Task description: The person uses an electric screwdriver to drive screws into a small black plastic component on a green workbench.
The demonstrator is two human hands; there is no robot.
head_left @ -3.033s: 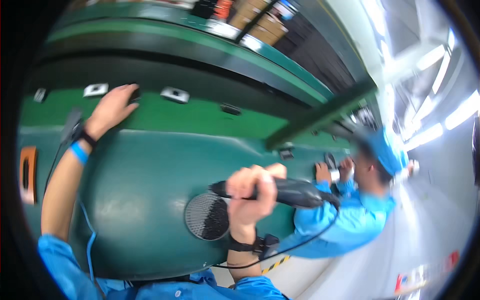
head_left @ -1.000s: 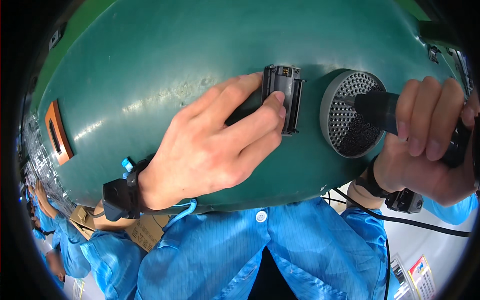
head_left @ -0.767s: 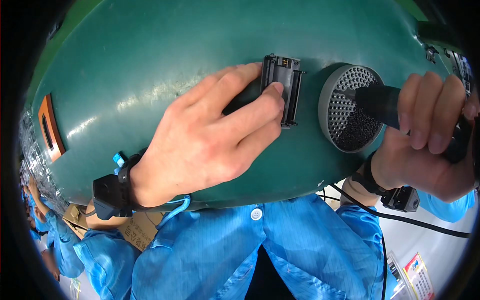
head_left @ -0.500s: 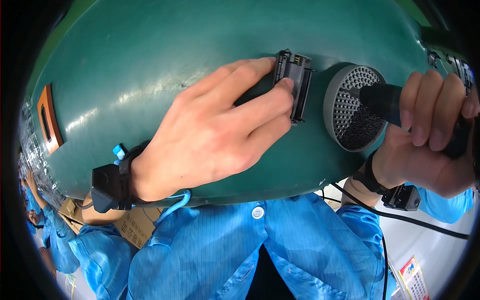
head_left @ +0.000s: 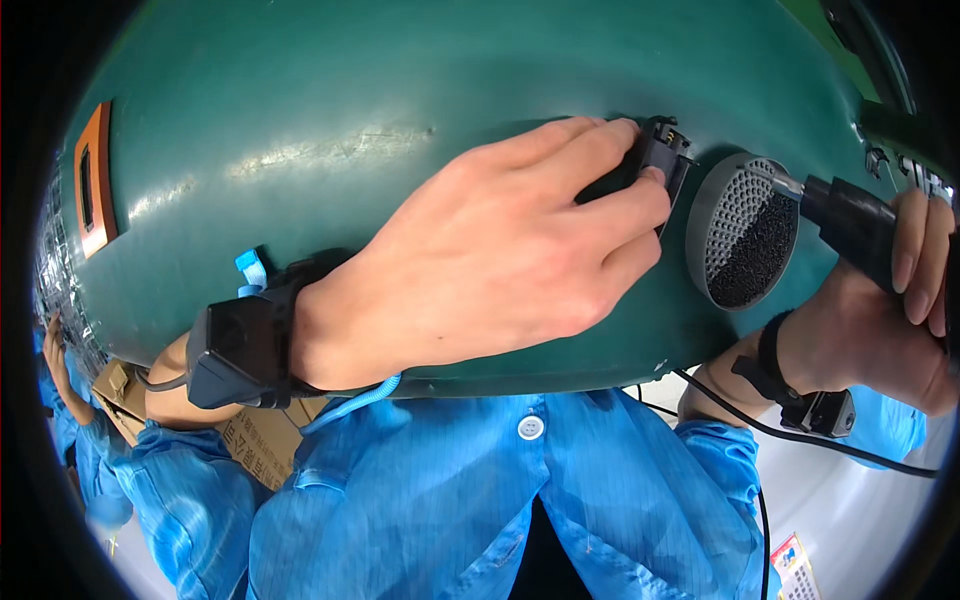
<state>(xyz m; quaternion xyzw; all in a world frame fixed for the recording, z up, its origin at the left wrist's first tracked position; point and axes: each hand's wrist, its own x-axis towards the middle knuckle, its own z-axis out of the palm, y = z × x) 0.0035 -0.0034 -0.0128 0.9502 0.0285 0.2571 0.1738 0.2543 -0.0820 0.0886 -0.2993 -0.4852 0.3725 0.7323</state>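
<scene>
My left hand is closed on a small black plastic part against the green tabletop; the fingers cover much of it. Metal contacts show at its far end. Right of it stands a round grey dimpled tray, with small black screws gathered in its near right portion. My right hand, at the right edge of the view, grips a black electric screwdriver. Its metal bit reaches over the far part of the tray; whether a screw sits on the tip I cannot make out.
An orange slotted block lies at the table's far left. Clear plastic wrapping lines the left edge. A black cable runs below my right wrist. Cardboard boxes and another person's arm are at the lower left.
My left hand has carried the black plastic part to the right, toward the tray. The screwdriver has drawn back to the right, baring its bit.
</scene>
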